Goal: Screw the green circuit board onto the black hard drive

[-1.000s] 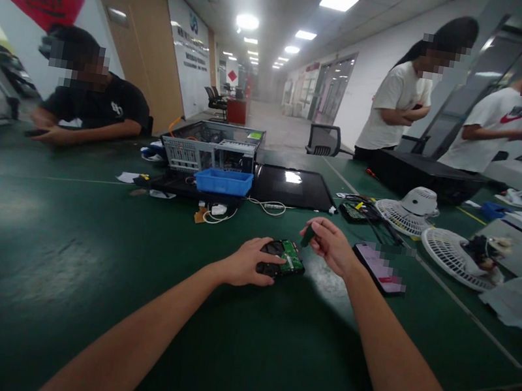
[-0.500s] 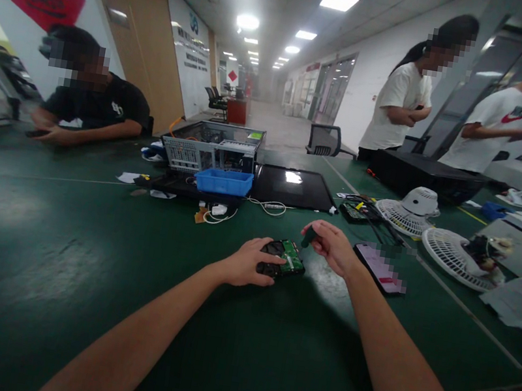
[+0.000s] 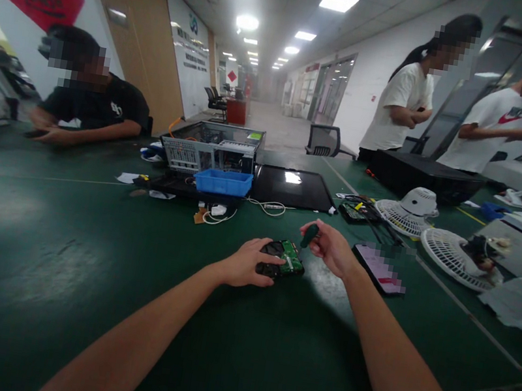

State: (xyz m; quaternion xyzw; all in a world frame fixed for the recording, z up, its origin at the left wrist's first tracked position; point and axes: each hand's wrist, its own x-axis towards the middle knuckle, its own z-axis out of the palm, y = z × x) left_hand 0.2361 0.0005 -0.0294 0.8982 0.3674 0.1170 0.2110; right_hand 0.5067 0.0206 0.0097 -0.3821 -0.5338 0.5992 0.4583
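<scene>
My left hand (image 3: 247, 264), fingers half-spread, grips the hard drive (image 3: 291, 258) lying on the green table (image 3: 136, 235); my right hand (image 3: 328, 244), fingers pinched together, holds a green-handled screwdriver (image 3: 309, 235) at the drive's right end; a phone (image 3: 378, 268) lies nearby.

- green table (image 3: 73, 318) across the lower frame
- hard drive (image 3: 292, 253), centre
- phone (image 3: 376, 265), right of centre
- flat black panel (image 3: 291, 190), above centre
- white fan grilles (image 3: 447, 255), right
- black box (image 3: 423, 175), upper right
</scene>
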